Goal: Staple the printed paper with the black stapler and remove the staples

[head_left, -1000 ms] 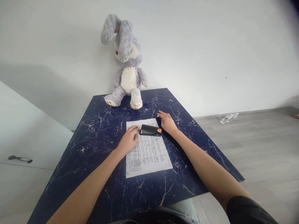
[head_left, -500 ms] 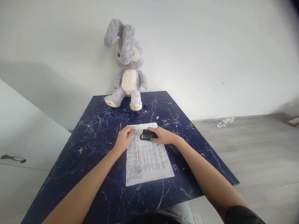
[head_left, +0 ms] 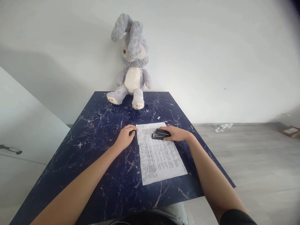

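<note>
A printed sheet of paper [head_left: 160,156] lies on a dark blue marbled table [head_left: 100,147]. A black stapler [head_left: 159,134] rests on the sheet's far end. My right hand [head_left: 177,133] is wrapped over the stapler's right side, fingers closed on it. My left hand [head_left: 125,136] rests on the table just left of the sheet's far left corner, fingers curled loosely, with nothing visible in them.
A grey plush rabbit [head_left: 132,62] sits at the table's far edge against the white wall. A tiny white scrap [head_left: 158,117] lies beyond the paper. A white cabinet [head_left: 21,137] stands to the left. A plastic bottle [head_left: 222,127] and a cardboard piece [head_left: 290,130] lie on the floor.
My right hand moved from the table beside the stapler onto it and gripped it. My left hand slid off the sheet's top left corner to the table beside it. The view shifted.
</note>
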The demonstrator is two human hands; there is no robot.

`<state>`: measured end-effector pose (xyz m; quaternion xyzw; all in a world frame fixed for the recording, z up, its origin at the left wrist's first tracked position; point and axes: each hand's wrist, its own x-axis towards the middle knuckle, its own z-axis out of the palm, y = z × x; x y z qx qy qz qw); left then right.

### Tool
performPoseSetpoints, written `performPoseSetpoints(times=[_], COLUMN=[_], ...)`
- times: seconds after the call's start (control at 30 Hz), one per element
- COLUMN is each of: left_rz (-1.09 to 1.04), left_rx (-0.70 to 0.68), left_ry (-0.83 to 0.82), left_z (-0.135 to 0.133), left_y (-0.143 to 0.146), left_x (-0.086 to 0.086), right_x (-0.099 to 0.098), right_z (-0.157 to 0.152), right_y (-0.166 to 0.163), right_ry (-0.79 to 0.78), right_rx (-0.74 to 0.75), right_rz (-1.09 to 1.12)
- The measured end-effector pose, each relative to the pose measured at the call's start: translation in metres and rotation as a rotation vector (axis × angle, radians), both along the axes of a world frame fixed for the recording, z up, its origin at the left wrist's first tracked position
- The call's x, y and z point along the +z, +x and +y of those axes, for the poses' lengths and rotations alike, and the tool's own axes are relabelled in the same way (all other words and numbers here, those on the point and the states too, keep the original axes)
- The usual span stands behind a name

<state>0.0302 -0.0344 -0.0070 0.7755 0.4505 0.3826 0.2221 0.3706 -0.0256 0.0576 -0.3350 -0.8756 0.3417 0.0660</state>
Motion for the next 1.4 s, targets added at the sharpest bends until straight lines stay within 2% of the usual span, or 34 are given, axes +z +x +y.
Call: performPoseSetpoints(times=[0.4, 0.53, 0.7, 0.8, 0.9, 0.97, 1.03, 1.13, 1.2, 1.3, 1.4], left_rz=[0.013, 0.001, -0.033, -0.127, -0.378, -0.619, -0.809, -0.964, -1.074, -1.480, -1.618], left_rx=[0.024, 0.030, 0.036, 0.061, 0.137, 0.198, 0.237, 0.234, 0.198, 0.008, -0.042], left_ry=[0.006, 0.006, -0.028, -0.046, -0.142, -0.226, -0.257, -0.224, -0.209, -0.255, -0.203], left_z=[0.002, 0.002, 0.002, 0.002, 0.006, 0.012, 0.020, 0.031, 0.036, 0.037, 0.035], left_y=[-0.001, -0.001, -0.001, -0.001, -0.003, -0.008, -0.018, -0.046, -0.072, -0.117, -0.161], left_x=[-0.004, -0.005, -0.003, -0.001, -0.002, -0.002, 0.001, 0.012, 0.022, 0.033, 0.038], right_x=[-0.002, 0.002, 0.001, -0.009, -0.028, -0.044, -0.060, -0.079, -0.087, -0.092, -0.093], right_z=[-0.008, -0.005, 0.000, 0.008, 0.023, 0.036, 0.047, 0.057, 0.061, 0.067, 0.075], right_y=[-0.024, -0.005, 0.027, 0.032, 0.026, 0.017, 0.006, -0.017, -0.039, -0.088, -0.156], right_ry=[0.024, -0.011, -0.054, -0.007, 0.208, 0.311, 0.326, 0.363, 0.426, 0.492, 0.525], right_rx=[0.007, 0.011, -0.044, -0.226, -0.443, -0.422, -0.343, -0.275, -0.269, -0.265, -0.164], right_rz=[0.033, -0.024, 0.057, 0.219, 0.305, 0.209, 0.053, -0.150, -0.209, -0.221, -0.178])
